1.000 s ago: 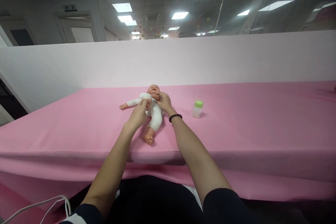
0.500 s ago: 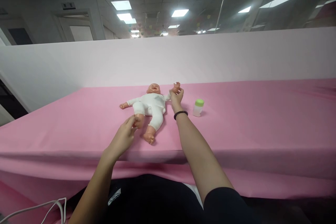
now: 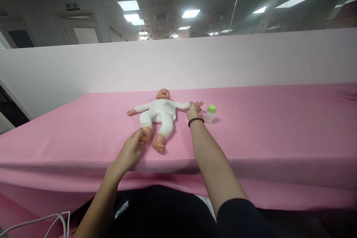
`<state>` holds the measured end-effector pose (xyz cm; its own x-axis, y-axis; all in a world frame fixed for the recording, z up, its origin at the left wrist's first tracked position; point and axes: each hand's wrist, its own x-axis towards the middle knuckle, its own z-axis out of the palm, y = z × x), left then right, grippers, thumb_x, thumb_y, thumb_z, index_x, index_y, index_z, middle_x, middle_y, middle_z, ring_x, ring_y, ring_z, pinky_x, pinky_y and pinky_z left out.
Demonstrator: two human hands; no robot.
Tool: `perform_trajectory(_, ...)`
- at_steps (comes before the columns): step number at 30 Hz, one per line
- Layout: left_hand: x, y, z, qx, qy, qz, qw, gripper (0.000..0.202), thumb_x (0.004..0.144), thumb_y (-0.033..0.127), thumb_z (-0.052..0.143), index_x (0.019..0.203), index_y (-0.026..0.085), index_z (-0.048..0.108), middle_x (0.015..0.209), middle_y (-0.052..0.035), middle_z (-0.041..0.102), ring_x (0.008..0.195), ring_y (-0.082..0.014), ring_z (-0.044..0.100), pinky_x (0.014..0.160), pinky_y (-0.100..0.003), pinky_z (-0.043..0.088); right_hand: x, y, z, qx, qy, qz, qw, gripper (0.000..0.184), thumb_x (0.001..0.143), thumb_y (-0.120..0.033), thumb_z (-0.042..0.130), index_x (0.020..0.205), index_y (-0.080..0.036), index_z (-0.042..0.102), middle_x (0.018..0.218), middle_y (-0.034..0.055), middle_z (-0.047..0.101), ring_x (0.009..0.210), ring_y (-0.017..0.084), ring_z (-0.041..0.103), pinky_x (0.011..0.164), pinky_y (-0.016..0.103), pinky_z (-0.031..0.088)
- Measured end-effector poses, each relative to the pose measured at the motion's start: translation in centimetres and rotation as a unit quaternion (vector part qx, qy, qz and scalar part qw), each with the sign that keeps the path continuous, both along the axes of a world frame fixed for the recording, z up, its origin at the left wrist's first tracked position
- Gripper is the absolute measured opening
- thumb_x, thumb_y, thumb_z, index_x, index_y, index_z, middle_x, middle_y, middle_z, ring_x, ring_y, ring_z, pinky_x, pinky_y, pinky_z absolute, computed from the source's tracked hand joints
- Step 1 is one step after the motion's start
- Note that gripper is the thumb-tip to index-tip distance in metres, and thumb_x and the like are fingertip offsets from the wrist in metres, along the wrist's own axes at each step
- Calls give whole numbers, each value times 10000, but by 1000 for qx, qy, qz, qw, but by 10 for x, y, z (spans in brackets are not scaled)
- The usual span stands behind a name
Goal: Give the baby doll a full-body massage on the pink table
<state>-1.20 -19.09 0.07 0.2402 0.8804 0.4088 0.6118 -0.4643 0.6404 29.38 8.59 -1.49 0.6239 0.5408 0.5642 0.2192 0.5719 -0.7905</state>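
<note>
A baby doll [image 3: 161, 109] with a white cloth body lies on its back, its head toward the wall and its feet toward me. My left hand [image 3: 131, 148] is closed on the doll's foot at the left, fingers wrapped about it. Out to the right, my right hand [image 3: 193, 109] grips the doll's forearm near the wrist, and the small doll hand sticks out past my fingers. Just right of that hand stands a small clear bottle [image 3: 209, 117] with a green cap, upright.
A pink cloth [image 3: 267, 126] covers the table and hangs over its front edge. Behind the table rises a white partition [image 3: 178, 63] with glass above it. White cables [image 3: 60, 216] lie at the lower left.
My right hand has moved right and down, stretching the doll's arm out sideways. My left hand has drawn the doll's foot slightly toward me, straightening that leg. The bottle has not moved.
</note>
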Motion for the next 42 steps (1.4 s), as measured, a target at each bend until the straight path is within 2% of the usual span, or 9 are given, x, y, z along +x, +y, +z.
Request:
perform_trajectory(6, 9, 24, 20, 76, -28, -2, 997, 354, 914, 83, 379, 1172, 211, 585, 1139, -83, 675, 1044, -220, 636, 943, -379, 513, -23, -9, 21, -56, 48, 3, 997, 462, 806, -264, 657, 1247, -200, 535, 1209, 127, 697, 1027, 241, 694, 907, 408, 570)
perform_trajectory(10, 20, 58, 38, 123, -5, -24, 992, 428, 837, -3, 347, 1137, 203, 573, 1041, -73, 649, 1004, -218, 602, 871, -354, 499, -44, -28, 32, -13, -104, 71, 992, 343, 813, -255, 657, 1147, -221, 581, 1192, 90, 707, 1048, 222, 659, 932, 359, 544)
perform_trajectory(14, 30, 85, 49, 150, 43, -59, 986, 441, 736, -50, 335, 1019, 203, 559, 990, -57, 606, 933, -209, 548, 800, -336, 452, -54, -37, 29, 6, -268, 86, 959, 333, 813, -206, 654, 1146, -214, 645, 1178, 100, 700, 1087, 268, 627, 984, 423, 524)
perform_trajectory(20, 39, 97, 52, 129, 69, -73, 987, 472, 717, -47, 335, 1048, 184, 581, 1028, -74, 583, 913, -211, 533, 768, -345, 428, -53, -34, 22, -7, -441, 86, 893, 512, 783, -70, 601, 1264, -220, 690, 1141, 105, 715, 1069, 316, 619, 994, 493, 506)
perform_trajectory(22, 39, 98, 52, 132, 63, -76, 986, 474, 735, -45, 333, 1063, 184, 587, 1032, -76, 580, 919, -209, 531, 779, -345, 435, -53, -33, 22, 1, -448, 90, 889, 516, 777, -61, 601, 1259, -219, 696, 1158, 107, 717, 1078, 319, 619, 1005, 501, 501)
perform_trajectory(27, 30, 85, 49, 131, 34, -58, 989, 438, 801, -29, 332, 1076, 202, 584, 1031, -72, 604, 977, -222, 544, 837, -364, 473, -53, -35, 27, -2, -314, 103, 944, 384, 789, -151, 650, 1167, -214, 677, 1153, 96, 719, 1093, 282, 628, 1014, 454, 510)
perform_trajectory(32, 14, 39, 41, 72, 9, -45, 996, 410, 901, 29, 348, 1173, 223, 585, 1206, -87, 620, 1126, -224, 593, 969, -388, 527, -49, -35, 33, 19, -72, 131, 989, 370, 769, -240, 700, 1125, -202, 608, 1221, 97, 707, 1092, 218, 651, 963, 361, 542)
perform_trajectory(38, -8, -4, 24, 32, 83, -15, 996, 350, 948, 110, 386, 1196, 234, 599, 1193, -75, 677, 1072, -236, 650, 949, -408, 542, -34, -15, 27, -40, 127, 53, 990, 492, 782, -210, 681, 1249, -178, 528, 1266, 134, 677, 1055, 202, 687, 904, 339, 577)
perform_trajectory(42, -9, -10, 14, 22, 112, -10, 993, 352, 903, 97, 409, 1155, 222, 621, 1187, -87, 697, 1035, -254, 674, 892, -400, 556, -21, -10, 18, -51, 120, -3, 992, 410, 929, -259, 624, 1315, -146, 550, 1295, 153, 659, 1098, 221, 689, 914, 381, 590)
